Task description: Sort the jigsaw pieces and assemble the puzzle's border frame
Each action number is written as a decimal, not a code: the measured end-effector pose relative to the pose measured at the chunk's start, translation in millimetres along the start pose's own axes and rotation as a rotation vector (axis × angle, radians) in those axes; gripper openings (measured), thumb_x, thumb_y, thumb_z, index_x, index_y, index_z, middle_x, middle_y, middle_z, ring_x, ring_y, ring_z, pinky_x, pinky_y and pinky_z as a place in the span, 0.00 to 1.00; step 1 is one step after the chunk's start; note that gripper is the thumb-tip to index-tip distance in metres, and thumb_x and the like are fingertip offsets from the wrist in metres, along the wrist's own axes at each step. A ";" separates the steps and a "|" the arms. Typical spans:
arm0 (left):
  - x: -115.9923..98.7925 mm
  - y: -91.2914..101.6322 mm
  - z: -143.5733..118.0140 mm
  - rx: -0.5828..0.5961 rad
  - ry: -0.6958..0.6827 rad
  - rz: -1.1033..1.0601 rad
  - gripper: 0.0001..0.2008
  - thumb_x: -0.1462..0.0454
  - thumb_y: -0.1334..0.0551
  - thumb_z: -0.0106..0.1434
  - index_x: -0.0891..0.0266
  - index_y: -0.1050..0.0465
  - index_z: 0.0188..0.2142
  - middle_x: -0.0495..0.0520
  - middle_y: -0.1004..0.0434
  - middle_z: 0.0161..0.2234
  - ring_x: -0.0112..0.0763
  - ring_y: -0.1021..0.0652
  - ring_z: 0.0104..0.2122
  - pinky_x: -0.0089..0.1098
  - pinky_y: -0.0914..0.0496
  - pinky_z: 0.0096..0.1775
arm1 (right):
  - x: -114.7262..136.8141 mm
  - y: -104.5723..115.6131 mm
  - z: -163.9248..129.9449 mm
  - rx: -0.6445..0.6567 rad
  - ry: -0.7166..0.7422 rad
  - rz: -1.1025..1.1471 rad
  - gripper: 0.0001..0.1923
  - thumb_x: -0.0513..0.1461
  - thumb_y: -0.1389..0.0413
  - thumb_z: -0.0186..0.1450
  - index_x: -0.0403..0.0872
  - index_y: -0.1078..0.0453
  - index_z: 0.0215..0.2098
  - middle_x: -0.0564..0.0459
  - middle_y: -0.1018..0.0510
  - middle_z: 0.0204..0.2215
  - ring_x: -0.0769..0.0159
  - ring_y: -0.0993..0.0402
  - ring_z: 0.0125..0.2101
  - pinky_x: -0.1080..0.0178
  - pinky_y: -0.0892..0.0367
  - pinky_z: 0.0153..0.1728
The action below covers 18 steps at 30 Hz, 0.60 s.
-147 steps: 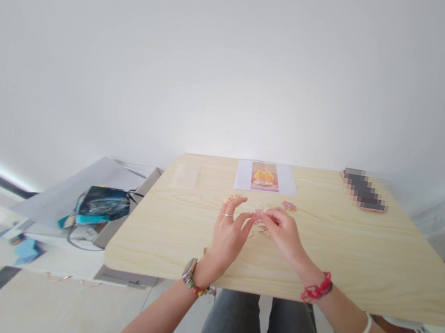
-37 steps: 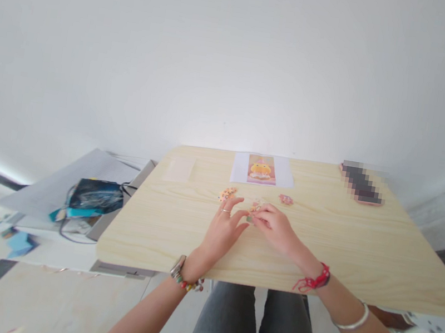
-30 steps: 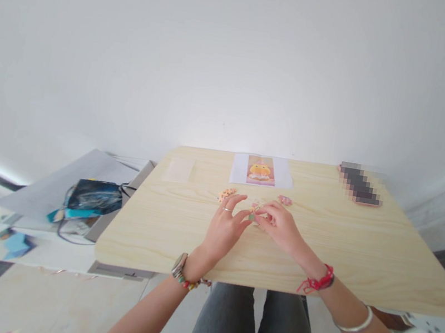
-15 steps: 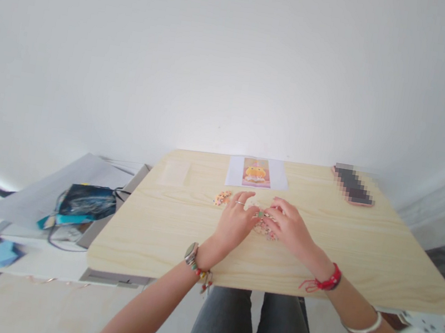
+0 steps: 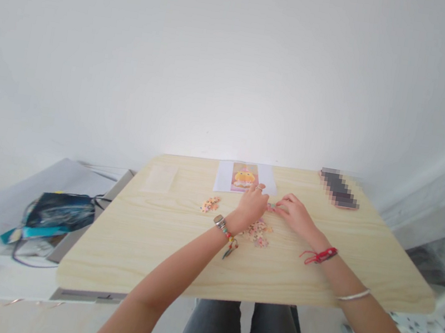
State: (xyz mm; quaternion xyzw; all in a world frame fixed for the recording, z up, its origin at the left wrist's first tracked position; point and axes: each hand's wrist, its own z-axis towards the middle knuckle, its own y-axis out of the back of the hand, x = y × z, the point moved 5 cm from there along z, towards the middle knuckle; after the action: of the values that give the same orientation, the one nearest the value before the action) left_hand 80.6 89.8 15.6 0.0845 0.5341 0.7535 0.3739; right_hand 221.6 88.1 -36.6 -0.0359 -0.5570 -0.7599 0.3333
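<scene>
My left hand (image 5: 253,206) is over the table, fingers curled in towards a few small joined jigsaw pieces (image 5: 270,207), pinkish and green. From the other side, my right hand (image 5: 296,215) pinches the same pieces between thumb and fingers. Just below my hands lies a loose pile of jigsaw pieces (image 5: 259,233) in pink and cream, partly covered by my left hand. A smaller heap of orange-yellow pieces (image 5: 211,204) sits to the left. Behind my left hand is a paper sheet (image 5: 224,175) with a printed picture of a yellow figure, its lower right corner partly hidden.
The wooden table (image 5: 142,244) stands against a white wall. A phone (image 5: 339,189) lies at its back right, and a pale translucent sheet (image 5: 161,178) at the back left. Left of the table, a dark plastic bag (image 5: 61,211) and cable rest on a lower surface.
Both hands have moved up and away from the loose pile, with the small pieces between them, uncovering more of the pile. My left hand's fingers have curled in. The camera view has shifted slightly.
</scene>
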 end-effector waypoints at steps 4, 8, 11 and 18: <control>19.5 17.7 -22.6 0.014 0.022 0.019 0.11 0.63 0.39 0.59 0.62 0.30 0.43 0.60 0.34 0.50 0.40 0.29 0.46 0.43 0.31 0.46 | 6.8 3.5 -2.6 -0.016 0.002 0.002 0.08 0.38 0.48 0.64 0.45 0.27 0.34 0.49 0.31 0.33 0.64 0.32 0.35 0.60 0.34 0.39; 48.0 33.7 -67.5 0.015 0.130 0.129 0.09 0.69 0.37 0.55 0.61 0.28 0.37 0.60 0.35 0.50 0.45 0.32 0.50 0.46 0.32 0.48 | 42.5 2.7 -7.0 -0.001 0.067 0.075 0.08 0.36 0.49 0.63 0.46 0.28 0.37 0.49 0.31 0.35 0.65 0.31 0.37 0.61 0.34 0.40; 58.6 33.5 -99.7 0.022 0.149 0.129 0.10 0.70 0.36 0.53 0.62 0.28 0.37 0.61 0.34 0.49 0.46 0.32 0.49 0.47 0.31 0.48 | 80.6 -7.6 -9.9 0.082 0.165 0.052 0.07 0.35 0.47 0.62 0.45 0.28 0.36 0.48 0.31 0.36 0.63 0.32 0.38 0.59 0.35 0.41; 56.6 16.3 -121.8 0.011 0.169 0.107 0.07 0.70 0.37 0.53 0.62 0.27 0.34 0.61 0.33 0.48 0.45 0.31 0.50 0.47 0.31 0.48 | 116.2 -28.8 -5.3 0.181 0.174 -0.138 0.04 0.34 0.45 0.60 0.43 0.28 0.30 0.47 0.30 0.33 0.60 0.34 0.36 0.57 0.38 0.40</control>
State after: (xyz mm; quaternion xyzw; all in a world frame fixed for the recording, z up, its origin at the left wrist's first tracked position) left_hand -31.2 34.0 -36.3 0.0512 0.5628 0.7739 0.2859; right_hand 117.4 33.8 -12.8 0.0984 -0.5934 -0.7279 0.3291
